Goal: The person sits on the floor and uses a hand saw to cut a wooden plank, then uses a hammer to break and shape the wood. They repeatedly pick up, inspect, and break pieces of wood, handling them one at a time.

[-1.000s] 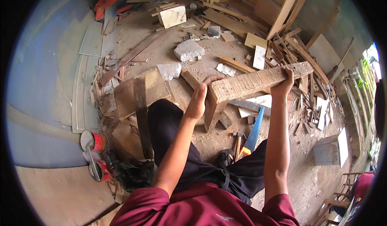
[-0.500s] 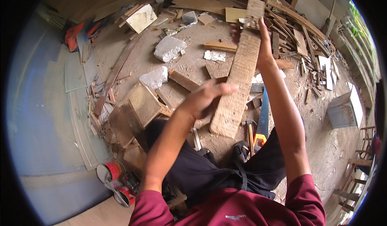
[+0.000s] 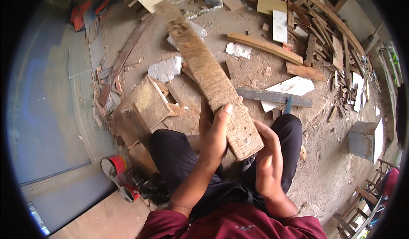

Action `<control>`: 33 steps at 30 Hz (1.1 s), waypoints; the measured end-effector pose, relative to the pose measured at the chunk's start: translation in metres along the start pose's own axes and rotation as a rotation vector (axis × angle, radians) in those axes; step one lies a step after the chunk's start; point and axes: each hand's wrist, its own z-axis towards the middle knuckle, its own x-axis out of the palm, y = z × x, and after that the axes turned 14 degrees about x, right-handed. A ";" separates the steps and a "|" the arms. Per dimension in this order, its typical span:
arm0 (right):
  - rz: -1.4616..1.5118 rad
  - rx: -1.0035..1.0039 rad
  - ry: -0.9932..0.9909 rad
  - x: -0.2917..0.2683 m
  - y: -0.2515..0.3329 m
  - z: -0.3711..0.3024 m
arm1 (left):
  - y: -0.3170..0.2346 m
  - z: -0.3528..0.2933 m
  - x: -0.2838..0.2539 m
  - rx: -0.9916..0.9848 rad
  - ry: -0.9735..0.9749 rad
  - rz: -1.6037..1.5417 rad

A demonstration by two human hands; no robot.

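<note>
A rough, weathered wooden plank (image 3: 208, 77) slants up and to the left in front of me, its near end above my lap. My left hand (image 3: 214, 132) grips it near that end, thumb on top and the other fingers hidden beneath. Beside the right edge of the near end is my right hand (image 3: 269, 158), its fingers stretched out and thumb apart; whether it touches the wood is hard to tell. The plank's far end is blurred and partly covers a pale concrete block.
Another concrete chunk (image 3: 165, 69) and a wooden box-like piece (image 3: 149, 100) lie ahead left. A grey board (image 3: 275, 97) crosses white sheet material. Scrap wood (image 3: 336, 51) is heaped at the far right, a metal box (image 3: 364, 140) below it. Red cans (image 3: 116, 165) stand at left.
The plank has swung from leaning right to leaning left and come nearer. My right hand has left its far part and dropped beside the near end; my left hand now grips it.
</note>
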 end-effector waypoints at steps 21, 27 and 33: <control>-0.978 -0.223 0.449 -0.032 0.028 0.018 | -0.003 -0.081 -0.029 0.398 -0.434 -0.408; -0.963 -0.155 0.461 -0.024 0.027 -0.003 | -0.004 -0.108 -0.029 0.541 -0.510 -0.327; -1.102 -0.257 0.459 -0.027 0.028 -0.016 | 0.004 -0.126 -0.039 0.549 -0.496 -0.330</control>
